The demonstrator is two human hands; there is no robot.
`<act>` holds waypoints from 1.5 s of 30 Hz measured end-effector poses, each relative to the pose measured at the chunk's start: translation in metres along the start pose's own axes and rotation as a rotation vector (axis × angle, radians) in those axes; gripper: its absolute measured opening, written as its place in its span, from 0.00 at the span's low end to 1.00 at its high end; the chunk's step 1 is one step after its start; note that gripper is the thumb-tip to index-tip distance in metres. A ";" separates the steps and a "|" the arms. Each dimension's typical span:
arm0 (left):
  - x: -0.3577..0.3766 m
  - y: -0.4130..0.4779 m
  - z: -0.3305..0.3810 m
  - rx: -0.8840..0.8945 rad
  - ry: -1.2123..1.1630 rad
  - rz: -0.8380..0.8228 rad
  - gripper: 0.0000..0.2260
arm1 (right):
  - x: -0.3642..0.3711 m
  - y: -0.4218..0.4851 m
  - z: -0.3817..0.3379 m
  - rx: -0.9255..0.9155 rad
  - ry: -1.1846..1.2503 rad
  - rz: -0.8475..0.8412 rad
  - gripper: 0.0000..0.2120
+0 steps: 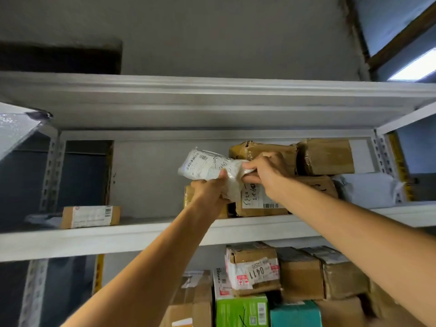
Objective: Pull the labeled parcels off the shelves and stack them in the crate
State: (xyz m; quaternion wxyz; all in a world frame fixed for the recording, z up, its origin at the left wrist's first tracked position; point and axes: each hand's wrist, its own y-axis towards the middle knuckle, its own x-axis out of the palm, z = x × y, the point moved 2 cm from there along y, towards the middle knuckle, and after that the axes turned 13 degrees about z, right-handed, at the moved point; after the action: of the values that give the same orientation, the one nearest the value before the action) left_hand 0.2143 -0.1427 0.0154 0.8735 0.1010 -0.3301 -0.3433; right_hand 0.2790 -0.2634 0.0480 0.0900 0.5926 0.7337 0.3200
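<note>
Two bare arms reach up to a white metal shelf [141, 230]. Both hands hold one soft white parcel [203, 165], a crumpled plastic mailer with a barcode label and handwriting on it. The parcel is raised in the air above the shelf board, tilted, with its labeled end up and to the left of the fingers.

The left hand [208, 188] grips the parcel's lower edge from beneath, fingers curled tight into the plastic. The right hand [266, 173] pinches the parcel's right end, thumb and fingers closed together on the bunched wrap.

Just behind the right fingers sit taped brown boxes [325, 156], stacked two high. Directly under both hands stands a brown box with a white label [257, 201]. Beyond the right wrist lies a grey bag parcel [368, 187]. Well to the left of the left fingers, a flat labeled box [90, 216] lies alone on the same shelf.

Below the arms, the next shelf down holds a box marked 0411 [253, 267], a green box [240, 310] and a teal box [295, 313].
</note>
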 end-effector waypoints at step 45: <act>-0.091 -0.057 0.069 0.293 0.456 -0.105 0.12 | 0.040 -0.078 0.026 -0.016 0.058 -0.370 0.42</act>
State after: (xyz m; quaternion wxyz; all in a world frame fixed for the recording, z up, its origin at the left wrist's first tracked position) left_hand 0.0892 -0.1216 -0.0010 0.8823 0.3179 -0.1653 -0.3053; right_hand 0.2183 -0.2243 -0.0073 0.1307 0.4373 0.8299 0.3208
